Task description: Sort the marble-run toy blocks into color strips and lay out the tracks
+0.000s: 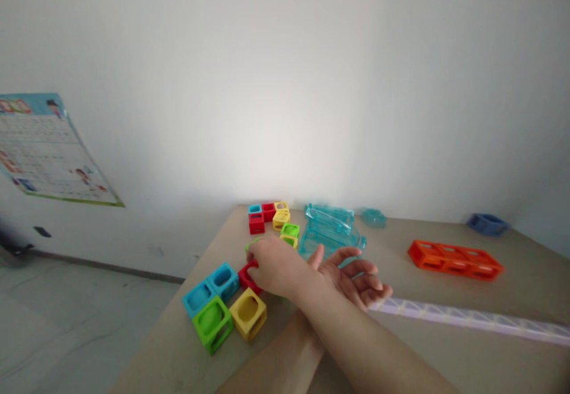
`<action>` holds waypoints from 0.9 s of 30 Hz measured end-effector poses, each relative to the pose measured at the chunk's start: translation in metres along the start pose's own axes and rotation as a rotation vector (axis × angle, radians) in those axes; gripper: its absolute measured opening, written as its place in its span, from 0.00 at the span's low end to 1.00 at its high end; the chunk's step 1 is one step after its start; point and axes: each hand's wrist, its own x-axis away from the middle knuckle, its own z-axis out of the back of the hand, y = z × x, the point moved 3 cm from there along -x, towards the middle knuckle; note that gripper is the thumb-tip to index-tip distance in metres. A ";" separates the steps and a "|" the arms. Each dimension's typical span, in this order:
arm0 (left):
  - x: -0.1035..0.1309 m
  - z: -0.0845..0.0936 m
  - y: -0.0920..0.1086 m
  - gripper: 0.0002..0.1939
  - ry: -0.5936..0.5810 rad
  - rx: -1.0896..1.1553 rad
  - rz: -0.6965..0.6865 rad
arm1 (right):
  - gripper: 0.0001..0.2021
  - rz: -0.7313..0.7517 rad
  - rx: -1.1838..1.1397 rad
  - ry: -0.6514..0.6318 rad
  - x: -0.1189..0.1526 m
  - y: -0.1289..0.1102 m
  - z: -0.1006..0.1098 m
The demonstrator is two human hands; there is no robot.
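My forearms cross, the right over the left. My right hand (276,266) reaches to the left side of the table, its fingers closed on a red hollow cube block (249,277); a green block (252,243) shows partly behind those fingers. Beside the red block are two blue blocks (211,290), a green block (212,324) and a yellow block (248,314). My left hand (354,276) is palm up with fingers apart and holds nothing. It lies in front of transparent teal bottles (333,227).
Red, yellow and blue blocks (268,216) form a cluster at the back, near a green and yellow pair (290,235). To the right are an orange joined piece (454,260), a pale purple strip (467,321) and a dark blue piece (487,224). A wall stands behind the table (392,251).
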 end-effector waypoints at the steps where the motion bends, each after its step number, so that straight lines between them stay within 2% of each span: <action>1: 0.000 0.001 0.000 0.28 0.003 0.007 0.004 | 0.09 0.010 0.012 -0.016 0.002 -0.003 -0.002; 8: -0.001 0.009 0.001 0.26 -0.003 0.015 -0.007 | 0.09 -0.008 0.048 -0.025 0.001 -0.004 -0.012; 11: -0.002 0.009 0.001 0.26 -0.023 0.020 -0.005 | 0.13 -0.043 0.045 -0.007 -0.002 0.000 -0.017; 16: -0.003 0.007 0.002 0.26 -0.061 0.065 -0.020 | 0.12 -0.087 0.042 -0.010 -0.007 0.004 -0.025; 22: -0.006 0.014 0.003 0.25 -0.006 0.024 -0.014 | 0.12 -0.080 0.035 -0.035 -0.010 0.003 -0.025; 27: -0.007 0.015 0.005 0.26 -0.069 0.021 -0.006 | 0.13 -0.066 0.025 -0.052 -0.008 0.002 -0.022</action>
